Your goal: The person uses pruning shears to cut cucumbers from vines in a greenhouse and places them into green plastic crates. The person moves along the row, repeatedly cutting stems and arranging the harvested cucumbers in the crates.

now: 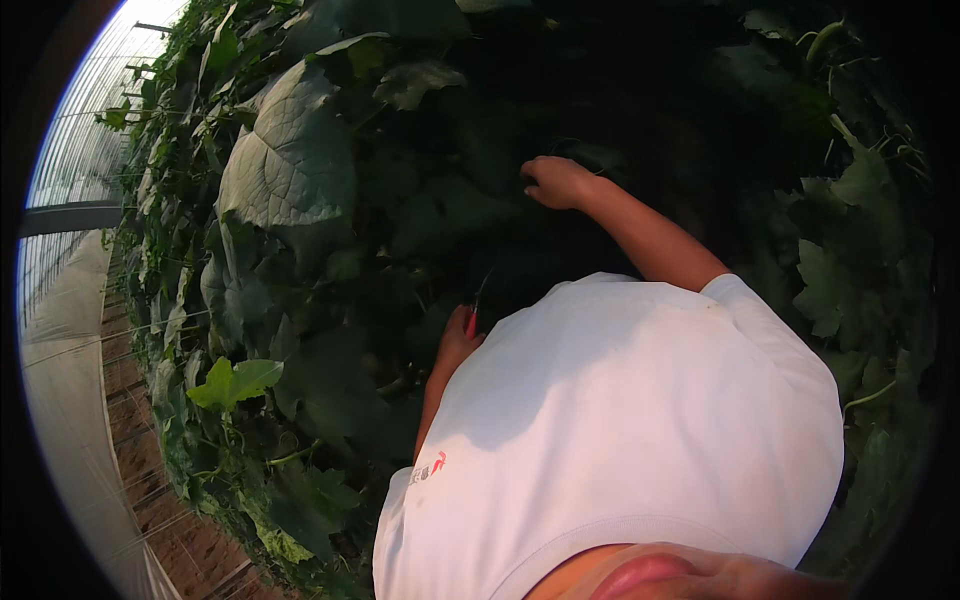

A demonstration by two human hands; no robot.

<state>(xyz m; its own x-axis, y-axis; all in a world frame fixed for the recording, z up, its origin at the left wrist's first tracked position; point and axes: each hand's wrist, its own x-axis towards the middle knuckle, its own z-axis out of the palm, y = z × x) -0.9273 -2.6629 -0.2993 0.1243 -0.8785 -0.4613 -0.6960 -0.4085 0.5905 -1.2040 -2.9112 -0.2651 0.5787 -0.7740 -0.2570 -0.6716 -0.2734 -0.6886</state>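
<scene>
My left hand (459, 339) is closed around the red handle of a small cutting tool (471, 324). Its thin metal end points up among dark leaves; shadow hides its exact form. Farther forward, my right hand (561, 182) reaches into the shaded foliage with fingers curled. Whether anything lies in those fingers cannot be told. A dim leaf (600, 156) is just beyond the right wrist. Left of both hands hangs a large, broad vine leaf (285, 154), paler than the ones around it.
Dense climbing vines (169, 315) line the left side, and more leaves (821, 285) stand on the right. A slender green fruit (825, 39) hangs at upper right. At far left are white plastic sheeting (64, 375), a grey beam (71, 218) and bare soil (142, 435).
</scene>
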